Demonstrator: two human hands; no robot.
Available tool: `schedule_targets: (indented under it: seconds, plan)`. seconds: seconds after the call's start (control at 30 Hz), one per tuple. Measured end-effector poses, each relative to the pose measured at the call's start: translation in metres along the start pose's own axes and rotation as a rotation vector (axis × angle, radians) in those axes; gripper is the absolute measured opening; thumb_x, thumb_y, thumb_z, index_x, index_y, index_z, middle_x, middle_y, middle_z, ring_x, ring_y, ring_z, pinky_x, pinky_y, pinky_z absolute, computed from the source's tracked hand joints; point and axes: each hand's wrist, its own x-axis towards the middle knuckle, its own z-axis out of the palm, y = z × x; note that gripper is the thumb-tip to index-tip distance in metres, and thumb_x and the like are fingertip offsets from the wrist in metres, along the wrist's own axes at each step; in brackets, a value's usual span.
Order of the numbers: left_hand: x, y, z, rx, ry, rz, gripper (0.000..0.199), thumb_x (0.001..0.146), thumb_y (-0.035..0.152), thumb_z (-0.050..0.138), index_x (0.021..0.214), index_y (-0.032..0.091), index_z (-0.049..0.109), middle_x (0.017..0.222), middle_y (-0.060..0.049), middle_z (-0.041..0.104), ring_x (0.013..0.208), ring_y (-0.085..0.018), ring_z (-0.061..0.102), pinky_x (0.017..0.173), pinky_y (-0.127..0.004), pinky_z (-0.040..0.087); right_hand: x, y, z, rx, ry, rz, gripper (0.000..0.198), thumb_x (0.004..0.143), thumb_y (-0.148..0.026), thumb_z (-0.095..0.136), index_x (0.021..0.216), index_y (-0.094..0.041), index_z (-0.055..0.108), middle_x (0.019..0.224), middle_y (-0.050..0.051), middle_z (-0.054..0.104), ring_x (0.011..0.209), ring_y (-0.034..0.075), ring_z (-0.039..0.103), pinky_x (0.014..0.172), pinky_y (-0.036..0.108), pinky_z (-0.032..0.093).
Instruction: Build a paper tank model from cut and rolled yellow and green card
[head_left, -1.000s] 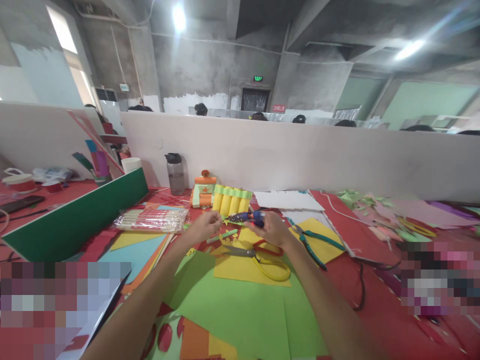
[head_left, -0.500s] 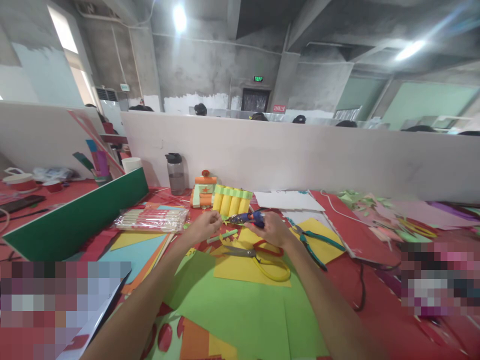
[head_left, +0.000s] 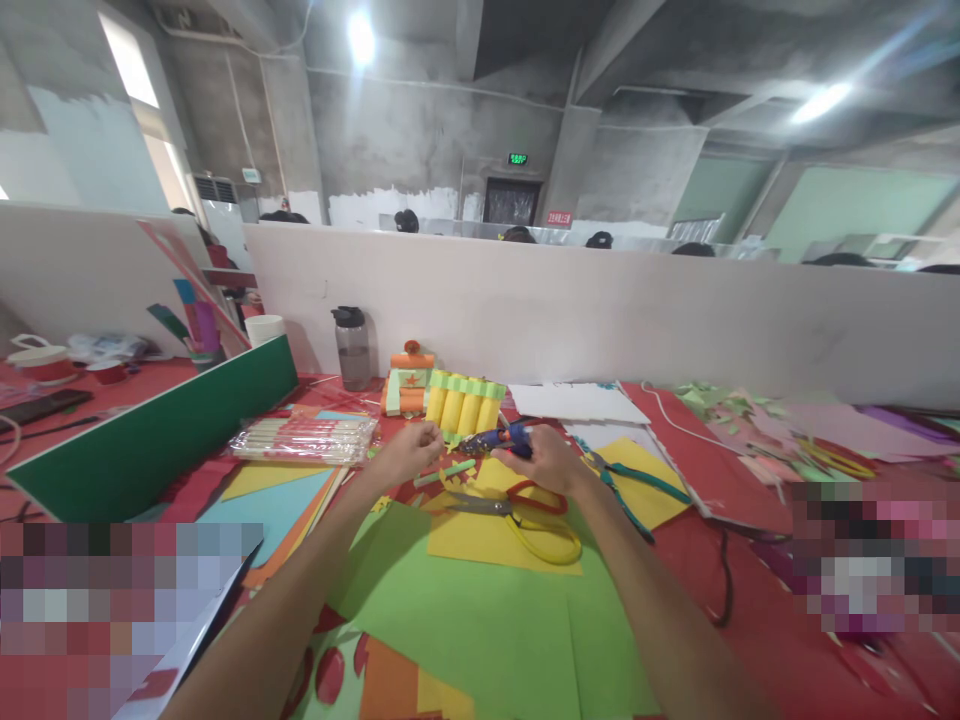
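My right hand [head_left: 546, 458] grips a dark blue glue gun [head_left: 495, 440] with a small orange part, its narrow end pointing left. Close to that tip, the fingers of my left hand [head_left: 414, 452] are pinched together; whatever they hold is too small to make out. Just behind both hands stands a row of yellow paper rolls [head_left: 465, 405] bound with light green bands. Below the tool lie a rolled green paper stick [head_left: 445, 472] and yellow paper scraps. Scissors [head_left: 536, 520] with red and yellow handles rest on yellow paper in front of my hands.
Large green paper sheets [head_left: 480, 630] cover the near table. Teal-handled pliers [head_left: 637, 485] lie at right on yellow paper. To the left are bagged sticks [head_left: 300, 438] and a green board [head_left: 165, 430]. A water bottle [head_left: 352, 350] and an orange-and-green paper model [head_left: 409, 385] stand before the white partition.
Almost nothing differs. The glue gun and my right hand have shifted very slightly; my left hand stays pinched in the same place.
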Motion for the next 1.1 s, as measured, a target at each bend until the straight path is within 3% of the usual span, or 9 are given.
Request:
schedule_targets:
  seconds: [0.67, 0.9, 1.1]
  plan:
    - [-0.001, 0.000, 0.001, 0.018, 0.007, 0.005, 0.014, 0.083, 0.032, 0.050, 0.077, 0.019, 0.054, 0.068, 0.003, 0.056, 0.062, -0.014, 0.053, 0.059, -0.025, 0.040, 0.000, 0.001, 0.003, 0.000, -0.019, 0.010, 0.042, 0.087, -0.046, 0.059, 0.057, -0.019, 0.048, 0.051, -0.004, 0.039, 0.049, 0.011, 0.037, 0.049, 0.025, 0.025]
    - [0.001, -0.004, 0.000, 0.001, 0.010, -0.002, 0.017, 0.084, 0.035, 0.051, 0.079, 0.019, 0.054, 0.069, 0.002, 0.057, 0.063, -0.014, 0.055, 0.059, -0.024, 0.041, -0.002, 0.006, -0.001, 0.188, -0.021, 0.068, 0.038, 0.088, -0.047, 0.058, 0.063, -0.018, 0.054, 0.055, -0.003, 0.045, 0.052, 0.011, 0.040, 0.048, 0.024, 0.028]
    - [0.001, -0.006, 0.000, -0.016, 0.014, -0.007, 0.017, 0.084, 0.035, 0.052, 0.080, 0.018, 0.054, 0.069, 0.002, 0.057, 0.064, -0.014, 0.055, 0.058, -0.024, 0.041, -0.003, 0.014, -0.004, 0.275, 0.054, 0.103, 0.036, 0.087, -0.049, 0.059, 0.070, -0.017, 0.060, 0.060, -0.002, 0.048, 0.056, 0.012, 0.041, 0.051, 0.025, 0.032]
